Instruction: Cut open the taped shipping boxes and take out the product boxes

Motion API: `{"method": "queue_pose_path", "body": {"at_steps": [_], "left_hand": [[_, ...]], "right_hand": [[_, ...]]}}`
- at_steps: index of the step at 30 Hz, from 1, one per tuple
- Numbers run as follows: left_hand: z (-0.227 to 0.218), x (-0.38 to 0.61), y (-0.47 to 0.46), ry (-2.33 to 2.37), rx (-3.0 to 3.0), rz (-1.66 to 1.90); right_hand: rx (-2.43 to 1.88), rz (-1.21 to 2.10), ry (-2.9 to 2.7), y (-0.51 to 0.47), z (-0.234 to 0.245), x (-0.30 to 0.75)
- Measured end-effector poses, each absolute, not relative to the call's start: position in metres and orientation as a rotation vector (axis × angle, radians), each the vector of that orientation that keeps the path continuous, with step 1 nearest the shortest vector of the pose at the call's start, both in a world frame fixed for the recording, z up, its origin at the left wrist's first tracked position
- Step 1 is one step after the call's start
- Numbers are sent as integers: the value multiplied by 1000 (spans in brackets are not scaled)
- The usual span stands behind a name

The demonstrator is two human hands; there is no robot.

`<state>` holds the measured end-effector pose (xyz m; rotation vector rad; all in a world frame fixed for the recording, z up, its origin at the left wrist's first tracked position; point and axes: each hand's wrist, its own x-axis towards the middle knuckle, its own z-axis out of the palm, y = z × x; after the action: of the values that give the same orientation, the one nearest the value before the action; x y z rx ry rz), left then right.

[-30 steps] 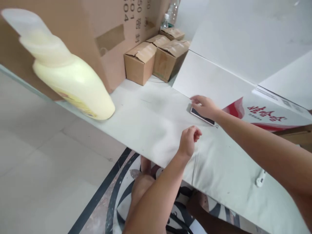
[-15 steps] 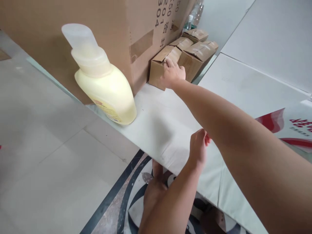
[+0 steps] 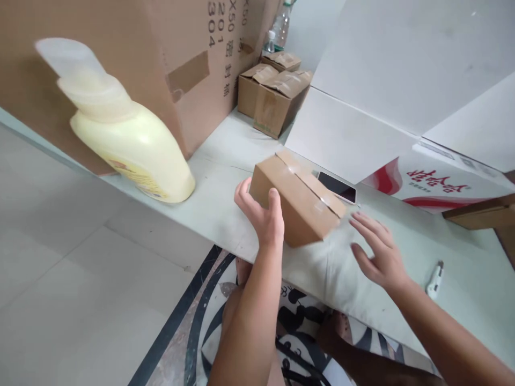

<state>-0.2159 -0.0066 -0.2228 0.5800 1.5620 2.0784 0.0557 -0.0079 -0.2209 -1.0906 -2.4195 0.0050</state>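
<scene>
One taped carton (image 3: 298, 195) at mid-frame

A large cardboard box (image 3: 132, 59) fills the upper left of the frame, a pale yellow bottle (image 3: 148, 147) in front of it. Three smaller boxes (image 3: 273, 115) and some clear bottles (image 3: 281, 27) sit at upper centre; a white box with red lettering (image 3: 436, 179) takes the upper right. A phone (image 3: 338, 187) lies on the bench (image 3: 217, 206), close behind the carton, and a white cutter (image 3: 434, 281) lies at lower right.

The carton is between the hands. The left hand (image 3: 257, 209), thumb and fingers apart, is at its left end; whether they touch is unclear. The right hand (image 3: 372, 246) is spread near its blurred right end, with a gap between.

The carton's long axis runs from upper left to lower right, its taped seam uppermost along that line.
</scene>
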Motion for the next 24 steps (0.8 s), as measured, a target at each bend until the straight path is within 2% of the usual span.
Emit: {"method": "queue_pose_path", "body": {"at_steps": [5, 9, 17, 21, 24], "left_hand": [[-231, -174, 7, 1381, 974, 1717], [-241, -129, 15, 1205, 1158, 1554], [-252, -63, 16, 1080, 1252, 1431], [-252, -43, 14, 1071, 1287, 1348], [-252, -32, 12, 1012, 1349, 1280]], "right_hand": [[-2011, -19, -1748, -74, -269, 197], [-2349, 55, -1491, -80, -298, 250], [-2385, 123, -1411, -67, -288, 273], [-2230, 311, -1167, -77, -274, 272], [-1905, 601, -1018, -87, -263, 262]]}}
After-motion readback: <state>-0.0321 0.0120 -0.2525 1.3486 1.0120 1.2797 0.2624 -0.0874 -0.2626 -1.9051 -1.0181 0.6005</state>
